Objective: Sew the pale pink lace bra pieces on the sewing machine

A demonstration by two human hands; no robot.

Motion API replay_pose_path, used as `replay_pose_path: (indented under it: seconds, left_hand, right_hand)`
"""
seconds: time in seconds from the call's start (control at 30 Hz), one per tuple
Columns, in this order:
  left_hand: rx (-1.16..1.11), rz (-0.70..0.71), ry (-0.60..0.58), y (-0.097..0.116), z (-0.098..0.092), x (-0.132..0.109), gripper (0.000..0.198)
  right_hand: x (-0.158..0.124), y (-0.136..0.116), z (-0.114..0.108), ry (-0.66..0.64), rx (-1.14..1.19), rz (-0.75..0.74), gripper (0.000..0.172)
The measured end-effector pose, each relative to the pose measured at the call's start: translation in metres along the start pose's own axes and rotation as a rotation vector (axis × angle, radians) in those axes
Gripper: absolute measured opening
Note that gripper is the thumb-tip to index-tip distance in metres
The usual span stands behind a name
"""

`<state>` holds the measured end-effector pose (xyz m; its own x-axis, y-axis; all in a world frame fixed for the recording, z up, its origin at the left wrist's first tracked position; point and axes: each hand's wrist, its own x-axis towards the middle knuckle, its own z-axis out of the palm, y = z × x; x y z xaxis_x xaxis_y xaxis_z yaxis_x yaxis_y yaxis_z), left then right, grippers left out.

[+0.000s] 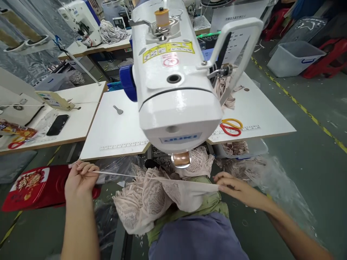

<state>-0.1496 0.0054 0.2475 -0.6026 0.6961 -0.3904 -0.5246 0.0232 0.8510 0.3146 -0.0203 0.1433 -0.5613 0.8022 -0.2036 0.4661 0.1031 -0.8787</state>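
Note:
A pale pink lace garment (146,202) lies across my lap below the white sewing machine (176,83). My left hand (80,178) is closed in a pinch on one end of the garment's thin white strap (121,175), pulled out to the left. My right hand (234,187) pinches the garment's other edge on the right. The strap and top edge run taut between both hands, just under the machine's head.
The white table (114,133) holds red and yellow scissors (230,126) and more lace pieces (225,94). A phone (57,124) lies on the left table. A red tray (35,186) sits at lower left. A grey bin (294,57) and clear plastic bags stand on the right.

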Motion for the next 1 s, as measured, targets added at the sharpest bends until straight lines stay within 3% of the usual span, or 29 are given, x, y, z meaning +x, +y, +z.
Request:
replay_pose_path:
  seconds: [0.07, 0.2, 0.23, 0.27, 0.3, 0.4, 0.47, 0.6, 0.77, 0.83, 0.9, 0.93, 0.97, 1.0]
  left_hand:
    - [0.02, -0.005, -0.04, -0.01, -0.004, 0.0, 0.042]
    - [0.173, -0.133, -0.218, -0.058, 0.006, -0.022, 0.029]
    - [0.223, -0.184, -0.29, -0.074, 0.012, -0.031, 0.029]
    - [0.272, -0.229, -0.359, -0.09, 0.018, -0.043, 0.031]
    - [0.313, -0.264, -0.426, -0.105, 0.025, -0.055, 0.032]
    - [0.384, -0.295, -0.567, -0.138, 0.042, -0.09, 0.032]
    - [0.453, -0.276, -0.652, -0.147, 0.047, -0.108, 0.03]
    - [0.743, -0.061, -0.861, -0.144, 0.054, -0.124, 0.031]
    - [1.008, 0.11, -1.035, -0.137, 0.059, -0.121, 0.03]
    - [1.09, 0.292, -0.962, -0.141, 0.055, -0.117, 0.021]
    - [1.093, 0.537, -0.716, -0.15, 0.046, -0.115, 0.017]
    - [1.058, 0.591, -0.618, -0.157, 0.04, -0.115, 0.017]
    - [1.009, 0.561, -0.599, -0.164, 0.035, -0.116, 0.017]
    - [0.951, 0.445, -0.674, -0.173, 0.029, -0.118, 0.018]
  right_hand:
    - [-0.001, 0.011, 0.004, 0.127, 0.029, 0.088, 0.04]
    - [0.011, 0.013, 0.027, 0.768, 0.079, 0.219, 0.041]
    - [0.016, 0.007, 0.034, 0.85, 0.095, 0.206, 0.041]
    - [0.021, -0.001, 0.04, 0.826, 0.108, 0.176, 0.039]
    - [0.027, -0.012, 0.045, 0.706, 0.126, 0.138, 0.037]
    - [0.042, -0.046, 0.05, 0.176, 0.24, 0.065, 0.035]
    - [0.049, -0.065, 0.047, 0.038, 0.309, 0.05, 0.034]
    - [0.054, -0.083, 0.037, 0.056, 0.204, -0.018, 0.032]
    - [0.054, -0.08, 0.033, -0.003, 0.001, -0.063, 0.017]
    - [0.055, -0.072, 0.031, 0.03, -0.03, -0.051, 0.016]
    - [0.056, -0.064, 0.032, 0.137, 0.029, 0.035, 0.018]
    - [0.057, -0.061, 0.034, 0.209, 0.101, 0.091, 0.02]
    - [0.058, -0.058, 0.037, 0.283, 0.184, 0.14, 0.022]
    - [0.059, -0.056, 0.043, 0.352, 0.26, 0.171, 0.025]
